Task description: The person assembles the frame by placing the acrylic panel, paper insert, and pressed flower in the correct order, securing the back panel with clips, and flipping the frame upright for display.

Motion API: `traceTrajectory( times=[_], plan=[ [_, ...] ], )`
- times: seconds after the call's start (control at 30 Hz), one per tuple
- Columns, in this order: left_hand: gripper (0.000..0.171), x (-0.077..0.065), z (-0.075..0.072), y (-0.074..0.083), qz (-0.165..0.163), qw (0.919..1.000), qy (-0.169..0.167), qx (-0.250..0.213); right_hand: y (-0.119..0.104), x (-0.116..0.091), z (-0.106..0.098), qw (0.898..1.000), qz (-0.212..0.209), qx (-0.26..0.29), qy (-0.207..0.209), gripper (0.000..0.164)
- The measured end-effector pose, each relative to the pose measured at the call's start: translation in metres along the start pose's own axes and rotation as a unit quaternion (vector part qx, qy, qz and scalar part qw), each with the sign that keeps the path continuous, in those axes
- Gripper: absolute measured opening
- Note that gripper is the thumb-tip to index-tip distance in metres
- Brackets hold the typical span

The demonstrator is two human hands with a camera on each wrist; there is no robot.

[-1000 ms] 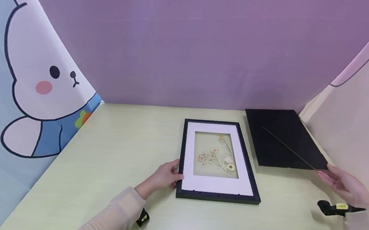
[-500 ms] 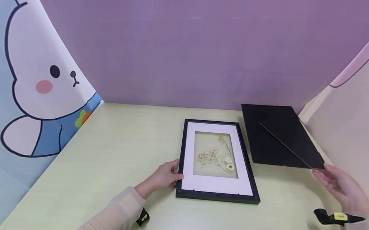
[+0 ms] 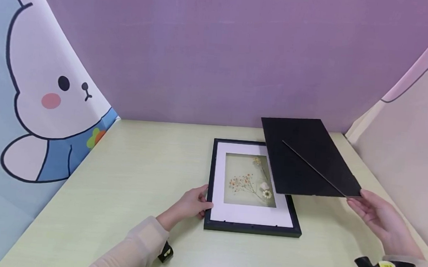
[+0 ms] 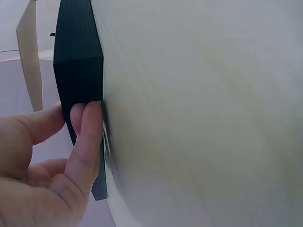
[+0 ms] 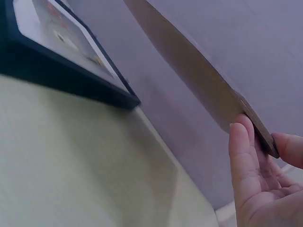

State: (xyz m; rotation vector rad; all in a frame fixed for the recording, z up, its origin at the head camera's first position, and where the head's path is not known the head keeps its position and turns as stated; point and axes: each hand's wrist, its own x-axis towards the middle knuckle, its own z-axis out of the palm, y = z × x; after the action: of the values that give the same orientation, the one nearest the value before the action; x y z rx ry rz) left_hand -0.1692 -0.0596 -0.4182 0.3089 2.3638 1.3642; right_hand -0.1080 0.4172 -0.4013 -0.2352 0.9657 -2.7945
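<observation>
A black picture frame [image 3: 252,229] lies on the table with a white mat and dried flowers [image 3: 245,183] showing in its window. My left hand [image 3: 189,202] grips the frame's left side, thumb on top and fingers against the outer edge, as the left wrist view also shows. In my right hand [image 3: 381,218] the near right corner of a black backing board [image 3: 306,157] is pinched between thumb and fingers. A thin strip runs diagonally across the board. The board is held above the table and overlaps the frame's upper right part in the head view; its underside [image 5: 189,61] looks brown.
The pale wooden table [image 3: 140,157] extends to both sides of the frame. A purple backdrop [image 3: 220,58] stands along the far edge, with a rabbit-printed sheet [image 3: 52,79] at left and a pale sheet [image 3: 417,145] at right.
My right hand has carried the backing board leftward, from beside the picture frame to partly over it. My left hand and the frame have stayed in place.
</observation>
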Motion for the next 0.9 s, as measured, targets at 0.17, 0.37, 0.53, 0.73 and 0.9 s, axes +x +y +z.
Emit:
traceTrajectory(
  times=[0.17,0.37,0.53,0.73,0.9],
  plan=[
    [0.067,0.0,0.0,0.0,-0.002,1.0,0.002,0.004,0.017,0.001,0.011,1.0,-0.008,-0.005,-0.013,0.036],
    [0.067,0.0,0.001,0.0,-0.001,1.0,0.002,0.002,0.033,0.001,0.023,1.0,-0.002,-0.013,-0.014,0.036],
    [0.067,0.0,0.001,-0.001,0.002,1.0,0.0,0.004,0.047,0.0,0.032,0.999,0.004,-0.034,-0.013,0.035],
    [0.067,0.0,-0.001,-0.001,0.006,1.0,-0.003,-0.001,0.064,-0.002,0.043,0.998,0.018,-0.063,-0.016,0.033],
    [0.067,0.0,-0.001,-0.001,0.01,0.9999,-0.005,-0.002,0.076,-0.004,0.05,0.997,0.027,-0.067,-0.027,0.034]
  ],
)
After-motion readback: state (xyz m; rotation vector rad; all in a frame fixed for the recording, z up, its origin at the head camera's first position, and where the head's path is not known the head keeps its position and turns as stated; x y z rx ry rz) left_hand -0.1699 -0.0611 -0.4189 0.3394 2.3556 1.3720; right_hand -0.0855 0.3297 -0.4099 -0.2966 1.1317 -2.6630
